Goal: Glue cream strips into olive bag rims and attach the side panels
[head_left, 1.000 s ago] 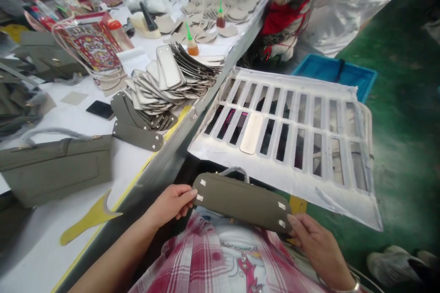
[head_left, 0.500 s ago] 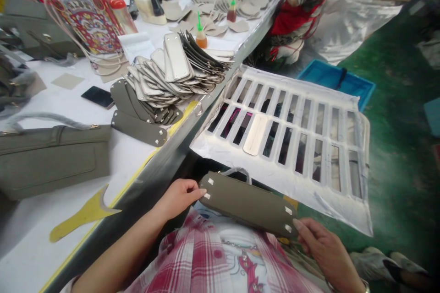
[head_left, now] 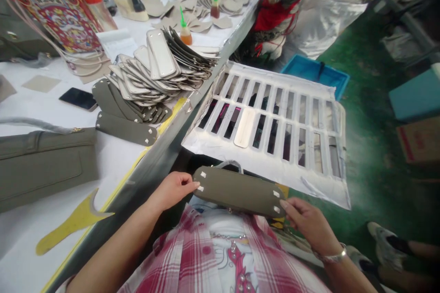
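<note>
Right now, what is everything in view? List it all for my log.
olive panel: one, olive with pale corner tabs, held at both ends, near the camera
slotted rack: one, white, beside the table edge, beyond the held panel
pale strip: one, cream, lying on the rack
stacked panels: a fanned pile, silvery-pale, on the table
loose olive panels: several, olive, in front of the pile
handbag: one, olive, table's left
phone: one, black, on the table
glue bottles: at least two, green nozzles, far table
blue bin: one, blue, floor beyond the rack
co-worker: one, red apron, table's far end
left hand: grip on the panel's left end
right hand: grip on its right end
</note>
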Tool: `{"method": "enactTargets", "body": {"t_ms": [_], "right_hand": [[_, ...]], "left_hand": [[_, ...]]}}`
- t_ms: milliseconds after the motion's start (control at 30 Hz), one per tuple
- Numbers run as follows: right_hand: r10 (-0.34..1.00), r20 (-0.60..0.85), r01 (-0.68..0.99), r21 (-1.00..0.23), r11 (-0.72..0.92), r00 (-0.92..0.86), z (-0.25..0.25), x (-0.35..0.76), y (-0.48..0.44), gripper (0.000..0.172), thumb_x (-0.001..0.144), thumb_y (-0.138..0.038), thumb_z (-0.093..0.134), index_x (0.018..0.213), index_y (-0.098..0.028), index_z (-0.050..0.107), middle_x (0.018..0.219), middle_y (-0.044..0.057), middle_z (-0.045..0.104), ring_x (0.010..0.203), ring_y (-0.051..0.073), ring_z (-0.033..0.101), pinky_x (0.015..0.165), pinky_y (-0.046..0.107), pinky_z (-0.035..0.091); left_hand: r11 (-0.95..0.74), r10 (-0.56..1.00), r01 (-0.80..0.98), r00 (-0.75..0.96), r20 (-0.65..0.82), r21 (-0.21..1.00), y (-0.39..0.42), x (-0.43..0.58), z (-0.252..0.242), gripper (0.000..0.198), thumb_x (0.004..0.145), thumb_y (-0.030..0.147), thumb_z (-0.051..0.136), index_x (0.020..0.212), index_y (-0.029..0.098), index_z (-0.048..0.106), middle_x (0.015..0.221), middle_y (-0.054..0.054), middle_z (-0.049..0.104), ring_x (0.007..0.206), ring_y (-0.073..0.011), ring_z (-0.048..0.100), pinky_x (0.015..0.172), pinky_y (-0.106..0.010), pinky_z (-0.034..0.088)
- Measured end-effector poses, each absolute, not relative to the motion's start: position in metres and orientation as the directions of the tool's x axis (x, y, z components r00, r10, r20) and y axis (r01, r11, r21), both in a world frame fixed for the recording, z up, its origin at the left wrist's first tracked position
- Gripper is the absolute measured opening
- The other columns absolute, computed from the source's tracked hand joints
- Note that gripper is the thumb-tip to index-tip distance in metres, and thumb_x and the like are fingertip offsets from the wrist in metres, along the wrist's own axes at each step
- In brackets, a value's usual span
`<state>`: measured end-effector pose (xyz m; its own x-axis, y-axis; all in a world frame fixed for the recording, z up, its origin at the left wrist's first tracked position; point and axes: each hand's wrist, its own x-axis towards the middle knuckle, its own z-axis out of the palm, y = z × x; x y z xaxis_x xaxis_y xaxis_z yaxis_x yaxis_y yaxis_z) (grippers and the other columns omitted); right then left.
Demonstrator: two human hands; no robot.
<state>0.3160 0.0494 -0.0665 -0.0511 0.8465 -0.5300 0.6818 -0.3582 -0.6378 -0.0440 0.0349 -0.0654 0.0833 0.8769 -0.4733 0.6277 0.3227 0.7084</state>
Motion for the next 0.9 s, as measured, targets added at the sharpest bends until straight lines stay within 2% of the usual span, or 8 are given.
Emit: {"method": "enactTargets", "body": {"t_ms": [100,167,200,333,433,533,667,900], "right_hand": [[0.886,-0.448,0.758,-0.617,-0.213,-0.116,-0.062,0.317,0.051,0.039,0.079,-0.049,0.045,0.059,-0.017,0.049,0.050,-0.002,0.047,0.046,0.009,0.041,0.047,0.021,0.032],[0.905,-0.394,0.785,-0.607,-0.125,-0.161,-0.061,0.319,0.053,0.035,0.081,-0.044,0.046,0.059,-0.016,0.051,0.054,-0.001,0.051,0.051,0.009,0.044,0.051,0.021,0.031],[0.907,-0.388,0.791,-0.600,-0.116,-0.161,-0.062,0.321,0.054,0.033,0.081,-0.041,0.048,0.060,-0.016,0.052,0.055,-0.002,0.051,0.052,0.009,0.044,0.052,0.021,0.030],[0.918,-0.378,0.782,-0.606,-0.145,-0.122,-0.063,0.327,0.053,0.027,0.080,-0.033,0.053,0.061,-0.015,0.055,0.055,-0.003,0.050,0.052,0.007,0.043,0.051,0.020,0.026],[0.926,-0.360,0.761,-0.631,-0.150,-0.116,-0.062,0.330,0.050,0.026,0.081,-0.032,0.055,0.062,-0.014,0.056,0.056,-0.002,0.052,0.053,0.007,0.044,0.052,0.020,0.026],[0.919,-0.373,0.745,-0.648,-0.158,-0.129,-0.061,0.333,0.048,0.025,0.081,-0.030,0.056,0.063,-0.014,0.057,0.055,-0.002,0.053,0.052,0.007,0.044,0.052,0.020,0.025],[0.910,-0.391,0.706,-0.683,-0.189,-0.135,-0.066,0.339,0.047,0.027,0.083,-0.030,0.053,0.061,-0.014,0.056,0.055,-0.002,0.054,0.050,0.006,0.042,0.052,0.021,0.025],[0.917,-0.367,0.631,-0.751,-0.194,-0.154,-0.080,0.344,0.045,0.029,0.084,-0.029,0.051,0.059,-0.014,0.051,0.053,-0.003,0.050,0.051,0.006,0.041,0.051,0.021,0.024]], "left_hand": [[0.131,0.872,0.854,0.142,-0.468,0.504,0.037,-0.046,-0.052,0.042,0.082,0.051,0.039,0.059,0.017,0.049,0.060,0.000,0.053,0.058,-0.0140,0.048,0.055,-0.025,0.031],[0.024,0.887,0.940,0.137,-0.440,0.340,0.043,-0.046,-0.046,0.038,0.081,0.052,0.039,0.072,0.018,0.053,0.072,-0.003,0.057,0.065,-0.0180,0.052,0.060,-0.029,0.037],[-0.047,0.922,0.956,0.153,-0.354,0.291,0.047,-0.043,-0.044,0.036,0.080,0.052,0.041,0.083,0.018,0.054,0.082,-0.005,0.059,0.073,-0.0212,0.055,0.066,-0.033,0.040],[-0.438,0.895,0.849,0.443,0.055,0.297,0.065,0.011,-0.043,0.045,0.080,0.043,0.046,0.116,0.016,0.044,0.115,-0.011,0.052,0.107,-0.0258,0.048,0.095,-0.042,0.036],[-0.624,0.766,0.697,0.634,0.104,0.353,0.069,0.081,-0.051,0.066,0.075,0.047,0.056,0.128,0.015,0.035,0.129,-0.011,0.044,0.119,-0.0240,0.040,0.102,-0.039,0.033],[-0.650,0.715,0.655,0.699,0.019,0.387,0.071,0.134,-0.068,0.084,0.064,0.050,0.067,0.130,0.012,0.033,0.132,-0.014,0.042,0.120,-0.0271,0.039,0.102,-0.042,0.031],[-0.593,0.732,0.692,0.676,-0.083,0.411,0.075,0.156,-0.081,0.082,0.058,0.051,0.070,0.124,0.011,0.042,0.126,-0.014,0.048,0.113,-0.0282,0.044,0.098,-0.044,0.033],[-0.583,0.728,0.708,0.673,-0.131,0.398,0.079,0.157,-0.076,0.078,0.060,0.049,0.068,0.122,0.010,0.043,0.122,-0.012,0.051,0.110,-0.0267,0.046,0.097,-0.040,0.035]]}}
